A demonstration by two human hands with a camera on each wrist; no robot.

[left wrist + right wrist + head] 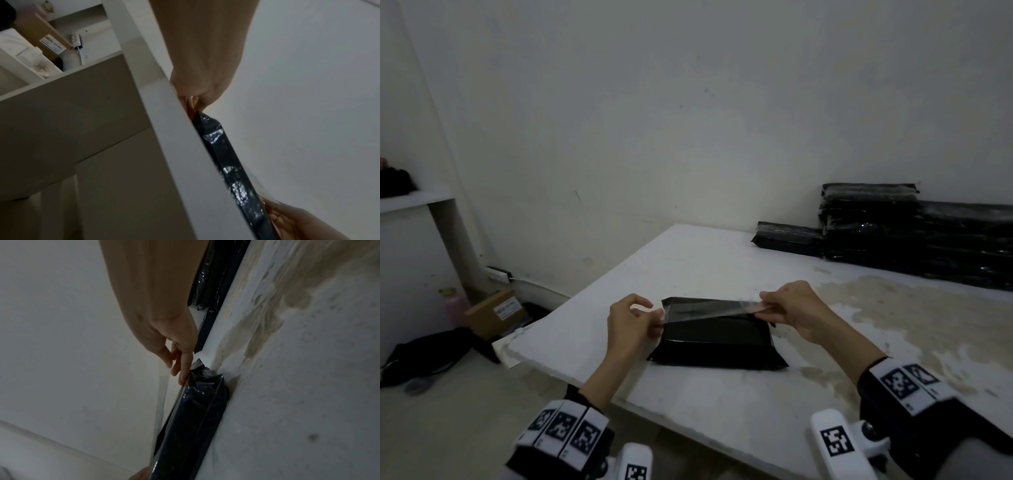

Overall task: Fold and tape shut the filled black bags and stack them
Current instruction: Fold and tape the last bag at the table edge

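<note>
I'm at the taping step: my left hand [633,317] and right hand [789,308] each pinch an end of a clear tape strip [709,310] stretched just above the folded black bag [717,339] lying between them on the bench [722,404] (finished stack [893,233] beyond my right hand), so next I'd lower it squarely onto the flap and press.

White table [688,260] bears black bag [719,342], stacked bags [914,236]

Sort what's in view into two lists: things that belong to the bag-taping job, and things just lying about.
Job:
- black bag on the table
- clear tape strip, pinched by left hand and right hand
- stack of black bags by the wall

Lying about:
- cardboard box
- pink bottle
- power strip
- dark bag on the floor
</note>
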